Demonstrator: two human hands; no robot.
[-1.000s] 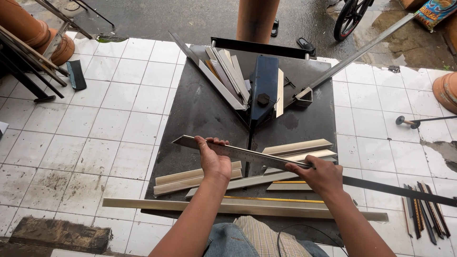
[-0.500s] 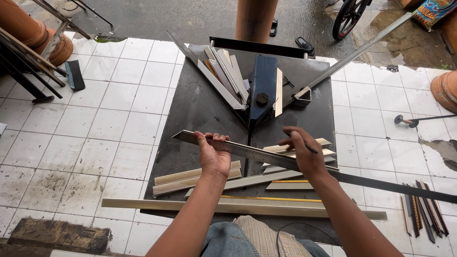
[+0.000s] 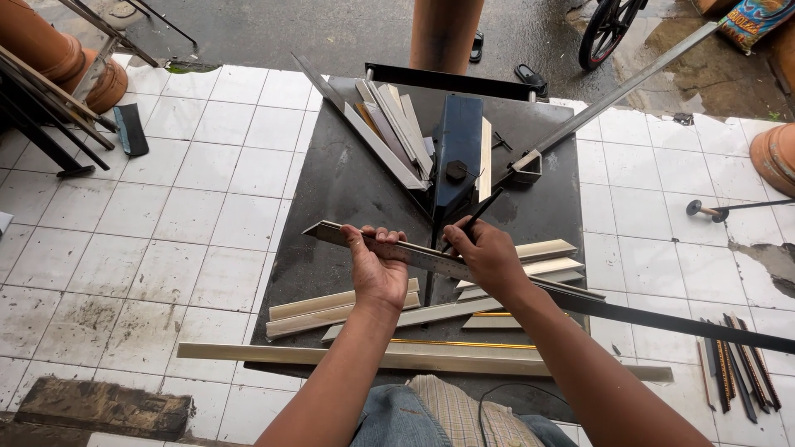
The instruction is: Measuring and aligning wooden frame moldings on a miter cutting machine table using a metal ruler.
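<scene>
A long dark moulding strip (image 3: 662, 315) runs from the middle of a dark board (image 3: 348, 190) out past its right side. My left hand (image 3: 378, 266) grips this strip near its pointed left end. My right hand (image 3: 489, 257) rests on the strip a little further right and holds a thin dark pencil (image 3: 474, 218), tip pointing up and away. Under the hands lie several pale cut moulding pieces (image 3: 331, 308). A long pale moulding strip (image 3: 273, 353) with a gold edge lies across the board's near side.
A blue mitre tool (image 3: 460, 149) and a fan of moulding offcuts (image 3: 385, 132) sit at the board's far end. A long metal bar (image 3: 629, 83) angles off to the far right. Dark sticks (image 3: 737, 372) lie on white tiles (image 3: 166, 207) at right; a bystander's leg (image 3: 447, 33) stands beyond.
My right hand has slid left along the dark strip, from well right of the left hand to close beside it, raising the pencil. The left hand has kept its grip.
</scene>
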